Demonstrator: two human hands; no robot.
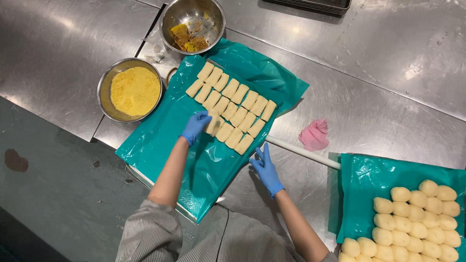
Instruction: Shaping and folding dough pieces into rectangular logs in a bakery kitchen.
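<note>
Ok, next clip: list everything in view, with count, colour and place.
Counter: one, steel, under everything.
Left sheet: one, teal plastic, over a tray at centre.
Breaded pieces: about twenty, pale tan, in three rows on the left sheet.
Crumb bowl: one, steel, holding yellow crumbs, left of the sheet.
Top bowl: one, steel, with brown-yellow residue, at top.
Cloth: one, pink, crumpled, right of centre.
Rod: one, white, between the sheets.
Right sheet: one, teal, bottom right.
Dough lumps: about twenty, pale yellow, on the right sheet.
Left hand: blue glove, grip on a piece in the front row.
Right hand: blue glove, open, flat by the left sheet's edge.
</note>
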